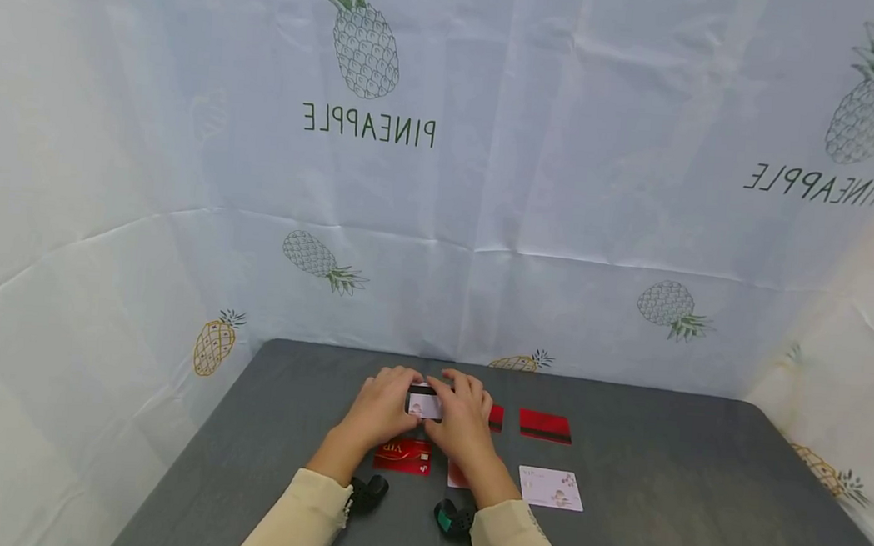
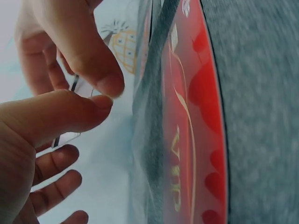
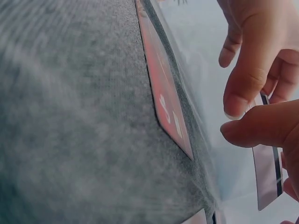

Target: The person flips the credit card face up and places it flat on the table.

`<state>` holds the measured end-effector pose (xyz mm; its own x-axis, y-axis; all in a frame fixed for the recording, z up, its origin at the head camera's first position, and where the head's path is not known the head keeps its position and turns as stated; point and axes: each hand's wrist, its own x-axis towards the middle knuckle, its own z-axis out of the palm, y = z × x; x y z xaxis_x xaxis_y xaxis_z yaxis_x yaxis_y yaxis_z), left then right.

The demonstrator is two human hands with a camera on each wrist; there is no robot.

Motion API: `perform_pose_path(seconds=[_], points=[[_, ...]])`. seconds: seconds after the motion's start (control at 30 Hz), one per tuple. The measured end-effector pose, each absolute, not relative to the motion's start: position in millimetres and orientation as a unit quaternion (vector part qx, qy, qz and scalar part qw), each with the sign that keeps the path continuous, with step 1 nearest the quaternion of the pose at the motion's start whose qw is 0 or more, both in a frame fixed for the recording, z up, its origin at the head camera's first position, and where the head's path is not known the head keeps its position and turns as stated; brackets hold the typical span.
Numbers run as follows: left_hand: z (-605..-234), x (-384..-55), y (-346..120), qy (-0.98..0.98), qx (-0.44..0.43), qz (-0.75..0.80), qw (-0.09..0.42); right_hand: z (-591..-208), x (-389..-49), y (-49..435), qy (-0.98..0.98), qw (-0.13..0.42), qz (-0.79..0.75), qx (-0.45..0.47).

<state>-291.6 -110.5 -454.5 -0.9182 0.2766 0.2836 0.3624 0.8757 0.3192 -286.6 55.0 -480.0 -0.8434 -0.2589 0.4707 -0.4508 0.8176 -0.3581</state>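
Observation:
A pale card [image 1: 425,405] with a dark stripe is held raised above the table between both hands. My left hand [image 1: 381,406] grips its left side, thumb in front and fingers behind. My right hand [image 1: 465,418] holds its right side the same way. In the right wrist view the card [image 3: 267,175] tilts behind the right thumb; the thumb tips of the two hands lie close together. The thumbs cover part of the card in the left wrist view. Just below the left hand lies a red VIP card [image 1: 403,458], large in the left wrist view [image 2: 198,116].
On the dark grey table [image 1: 664,487], a striped red card [image 1: 545,427] and a white card [image 1: 550,488] lie to the right. Another red card [image 1: 497,418] is half hidden by the right hand, and one more card [image 1: 457,476] by its wrist. Pineapple-print cloth [image 1: 487,184] hangs behind.

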Motion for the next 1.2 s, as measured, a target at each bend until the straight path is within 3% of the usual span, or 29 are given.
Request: perform_pose_path(seconds=[0.6, 0.93, 1.2], points=[[-454, -288, -108, -0.958, -0.17, -0.184, 0.141, -477, -284, 53, -0.927, 0.221, 0.247, 0.177], [-455, -290, -117, -0.961, -0.15, -0.195, 0.126, -478, -286, 52, -0.904, 0.245, 0.286, 0.203], [-457, -292, -118, -0.962, -0.154, -0.194, 0.117, -477, -287, 51, -0.882, 0.232, 0.327, 0.248]])
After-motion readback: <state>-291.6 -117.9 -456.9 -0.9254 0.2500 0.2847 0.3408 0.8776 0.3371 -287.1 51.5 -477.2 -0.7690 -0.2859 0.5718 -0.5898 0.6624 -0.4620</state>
